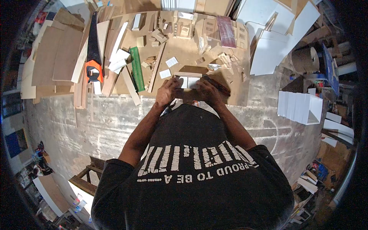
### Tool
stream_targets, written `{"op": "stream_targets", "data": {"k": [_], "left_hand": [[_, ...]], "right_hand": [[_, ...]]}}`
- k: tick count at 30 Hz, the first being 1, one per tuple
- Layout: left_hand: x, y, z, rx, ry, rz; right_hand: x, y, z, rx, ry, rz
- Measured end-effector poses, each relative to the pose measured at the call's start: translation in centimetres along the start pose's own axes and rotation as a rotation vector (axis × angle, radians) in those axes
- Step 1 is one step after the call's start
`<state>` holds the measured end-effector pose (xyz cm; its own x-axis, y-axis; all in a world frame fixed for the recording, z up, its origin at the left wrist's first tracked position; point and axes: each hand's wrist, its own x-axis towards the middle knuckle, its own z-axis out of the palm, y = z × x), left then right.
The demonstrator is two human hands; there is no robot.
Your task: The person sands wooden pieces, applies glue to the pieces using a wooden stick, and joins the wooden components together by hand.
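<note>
Near the front edge of the brown work board [191, 57], both my hands hold a small wooden piece with white panels [188, 82]. My left hand [167, 92] grips its left end, and my right hand [209, 91] grips its right end, fingers bent around it. A thin wooden strip [188, 74] lies along the far side of the panels. Just right of my right hand is a dark object [220, 86], partly hidden by the hand. Two white paper slips [171, 61] lie beyond my left hand.
A green strip [137, 69], wooden slats and an orange-handled saw [94, 71] are at left. Small wooden models [184, 30], a dark red board [226, 32] and scraps lie farther back. White sheets [268, 51] and a folded white stack [299, 107] are at right.
</note>
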<state>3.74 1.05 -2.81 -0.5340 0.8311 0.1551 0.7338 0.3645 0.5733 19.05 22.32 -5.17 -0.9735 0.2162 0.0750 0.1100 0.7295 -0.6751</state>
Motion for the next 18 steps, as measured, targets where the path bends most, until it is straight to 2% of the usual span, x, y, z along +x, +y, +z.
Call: {"op": "stream_targets", "data": {"k": [3,9,11,14,15,18], "left_hand": [[0.0,-1.0,0.6,-0.063,0.054,0.046],[0.1,-2.7,1.0,-0.163,-0.013,0.070],[0.0,-1.6,0.0,-0.132,-0.004,0.087],[-0.1,0.0,-0.3,-0.331,0.022,-0.112],[0.1,1.3,-1.8,-0.239,-0.067,-0.131],[-0.3,0.8,-1.2,-0.182,-0.027,-0.075]], "right_hand": [[0.2,-1.2,-1.1,0.017,-0.068,0.019],[0.3,1.1,0.8,-0.054,0.096,-0.115],[0.0,1.4,0.9,-0.027,0.072,-0.084],[0.4,-0.5,-0.7,-0.027,0.036,-0.106],[0.6,-1.2,-1.3,-0.034,0.024,-0.123],[-0.2,1.5,0.8,-0.005,0.014,-0.050]]}}
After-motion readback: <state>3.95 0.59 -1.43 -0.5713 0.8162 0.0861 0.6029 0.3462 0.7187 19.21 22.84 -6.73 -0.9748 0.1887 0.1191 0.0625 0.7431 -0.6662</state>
